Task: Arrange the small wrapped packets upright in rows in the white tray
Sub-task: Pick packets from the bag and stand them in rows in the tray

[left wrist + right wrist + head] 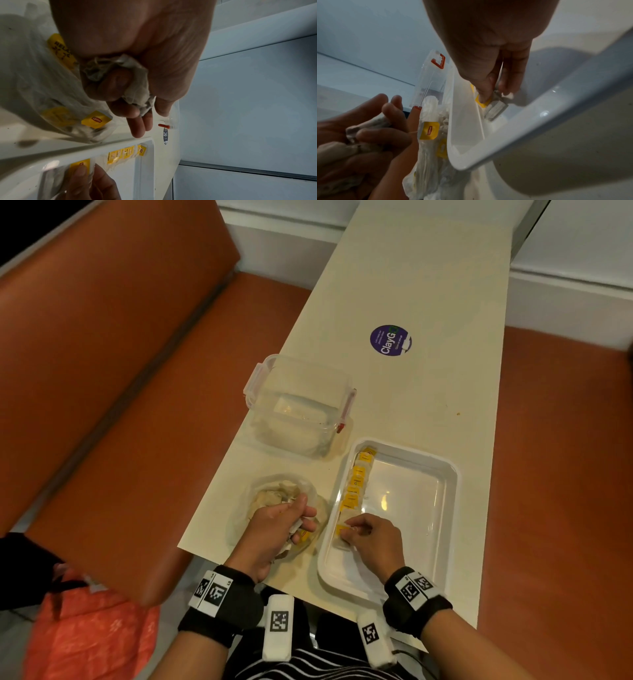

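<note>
My right hand [371, 537] pinches a yellow-tagged packet [494, 108] in the white tray [448, 474]; my left hand [281, 529] grips packets, possibly several; cream table [411, 302], orange floor.

Two hands: the left hand [274, 529] and the right hand [373, 537]. One white tray [445, 474] at near right holds one row of packets [354, 484], about seven or eight; the exact number is unclear. One clear lidded container [298, 405], one plastic bag of packets [274, 494], uncountable, and one round purple sticker [390, 340] sit on one counter [428, 285].
</note>
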The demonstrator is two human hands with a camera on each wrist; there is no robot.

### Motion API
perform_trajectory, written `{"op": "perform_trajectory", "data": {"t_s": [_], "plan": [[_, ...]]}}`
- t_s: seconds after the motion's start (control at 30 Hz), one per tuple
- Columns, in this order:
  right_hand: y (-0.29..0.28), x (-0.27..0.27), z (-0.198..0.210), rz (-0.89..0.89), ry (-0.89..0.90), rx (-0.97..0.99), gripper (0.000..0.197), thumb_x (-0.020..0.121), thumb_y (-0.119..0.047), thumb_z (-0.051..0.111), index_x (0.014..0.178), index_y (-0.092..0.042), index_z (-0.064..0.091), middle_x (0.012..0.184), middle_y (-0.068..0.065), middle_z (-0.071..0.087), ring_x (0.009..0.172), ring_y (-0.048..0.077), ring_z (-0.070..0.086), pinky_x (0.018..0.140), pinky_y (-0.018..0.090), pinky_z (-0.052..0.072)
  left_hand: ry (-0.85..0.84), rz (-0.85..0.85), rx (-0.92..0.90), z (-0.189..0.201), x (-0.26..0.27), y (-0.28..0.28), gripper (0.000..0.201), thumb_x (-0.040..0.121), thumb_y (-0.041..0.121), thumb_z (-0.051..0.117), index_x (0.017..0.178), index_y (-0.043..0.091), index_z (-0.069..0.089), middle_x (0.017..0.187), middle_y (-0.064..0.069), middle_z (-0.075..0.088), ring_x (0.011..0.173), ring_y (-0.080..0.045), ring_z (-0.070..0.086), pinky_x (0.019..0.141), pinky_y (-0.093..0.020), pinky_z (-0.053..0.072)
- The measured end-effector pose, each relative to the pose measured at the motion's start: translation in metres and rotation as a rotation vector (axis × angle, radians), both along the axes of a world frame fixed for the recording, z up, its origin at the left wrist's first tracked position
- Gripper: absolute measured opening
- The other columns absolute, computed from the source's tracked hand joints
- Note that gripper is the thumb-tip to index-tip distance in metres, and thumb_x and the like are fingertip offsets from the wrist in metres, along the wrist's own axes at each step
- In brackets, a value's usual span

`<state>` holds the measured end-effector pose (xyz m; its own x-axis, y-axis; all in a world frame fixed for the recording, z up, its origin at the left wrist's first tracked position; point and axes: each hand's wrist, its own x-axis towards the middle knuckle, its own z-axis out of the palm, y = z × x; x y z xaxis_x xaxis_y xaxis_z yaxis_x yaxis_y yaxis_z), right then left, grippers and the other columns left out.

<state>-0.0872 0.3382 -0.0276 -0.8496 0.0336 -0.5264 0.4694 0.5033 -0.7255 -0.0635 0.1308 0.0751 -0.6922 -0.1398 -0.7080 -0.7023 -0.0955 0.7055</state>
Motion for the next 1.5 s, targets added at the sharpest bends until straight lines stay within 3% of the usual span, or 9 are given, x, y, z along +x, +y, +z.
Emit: {"op": "perform_trajectory", "data": {"t_s": [0.4,0.53,0.67,0.8,0.87,1.03,1.23,1.37,1.5], "plan": [[0.001,-0.003,0.004,-0.023,0.018,-0.025,0.023,0.076,-0.018,0.091,0.093,-0.020,0.076,0.088,-0.003,0.072,0.076,0.007,0.066,0.064,0.003,0.045,-0.012,-0.029,0.015,-0.005,-0.005,0.003,0.044,0.103,0.052,0.058,0.105,0.013,0.079,0.094,-0.006,0.079,0.061,-0.010,0.052,0.047,-0.019,0.037],[0.005,-0.006,0.019,0.043,0.079,0.040,0.035,0.075,-0.031,0.092,0.104,-0.027,0.072,0.098,-0.011,0.068,0.084,0.003,0.064,0.073,0.010,0.045,-0.016,0.033,0.183,-0.008,-0.007,0.009,0.058,0.102,0.060,0.053,0.111,0.009,0.077,0.093,-0.013,0.076,0.058,-0.013,0.052,0.042,-0.023,0.026],[0.008,-0.012,0.070,0.062,0.179,-0.119,0.020,0.084,-0.042,0.083,0.101,-0.038,0.074,0.093,-0.013,0.074,0.075,0.006,0.068,0.070,0.015,0.052,-0.013,0.082,0.371,-0.007,-0.009,0.014,0.074,0.099,0.072,0.041,0.118,0.011,0.078,0.097,-0.017,0.076,0.058,-0.013,0.052,0.038,-0.023,0.023],[0.007,-0.012,0.118,0.315,0.338,-0.169,0.025,0.081,-0.043,0.086,0.104,-0.048,0.076,0.103,-0.016,0.069,0.087,0.007,0.065,0.072,0.017,0.051,-0.008,0.022,0.453,-0.005,-0.010,0.020,0.087,0.095,0.082,0.030,0.125,0.014,0.076,0.084,-0.019,0.066,0.055,-0.015,0.047,0.039,-0.023,0.027],[0.005,-0.013,0.118,0.480,0.433,-0.051,0.031,0.082,-0.041,0.084,0.111,-0.047,0.075,0.104,-0.018,0.065,0.091,0.006,0.061,0.074,0.014,0.046,-0.034,0.002,0.486,-0.006,-0.011,0.024,0.091,0.092,0.086,0.034,0.122,0.011,0.076,0.093,-0.020,0.066,0.058,-0.015,0.051,0.041,-0.022,0.030],[0.006,-0.019,0.113,0.578,0.447,0.059,0.022,0.088,-0.046,0.077,0.109,-0.045,0.077,0.094,-0.017,0.065,0.089,0.003,0.055,0.076,0.020,0.043,-0.037,-0.111,0.473,-0.007,-0.010,0.027,0.095,0.090,0.089,0.038,0.120,0.007,0.075,0.077,-0.011,0.056,0.059,-0.018,0.047,0.041,-0.022,0.026],[0.013,-0.022,0.111,0.404,0.255,-0.162,0.009,0.091,-0.040,0.077,0.098,-0.034,0.079,0.092,-0.017,0.076,0.079,0.008,0.069,0.077,0.028,0.056,0.025,-0.166,0.413,0.002,-0.007,0.024,0.074,0.095,0.073,0.052,0.114,0.005,0.073,0.075,-0.017,0.062,0.046,-0.015,0.042,0.037,-0.020,0.028],[0.021,-0.022,0.112,0.256,0.106,-0.358,0.008,0.092,-0.031,0.078,0.098,-0.027,0.082,0.095,-0.007,0.079,0.081,0.017,0.070,0.075,0.028,0.057,0.112,-0.184,0.316,0.004,-0.005,0.023,0.038,0.097,0.049,0.065,0.115,0.018,0.079,0.107,-0.017,0.079,0.058,-0.010,0.051,0.042,-0.022,0.026],[0.030,-0.023,0.111,0.137,-0.039,-0.510,0.011,0.092,-0.023,0.077,0.099,-0.017,0.081,0.094,0.007,0.078,0.078,0.017,0.068,0.072,0.030,0.056,0.126,-0.121,0.309,0.003,-0.004,0.019,0.031,0.090,0.039,0.072,0.109,0.015,0.079,0.111,-0.018,0.077,0.058,-0.010,0.050,0.038,-0.018,0.028]]}}
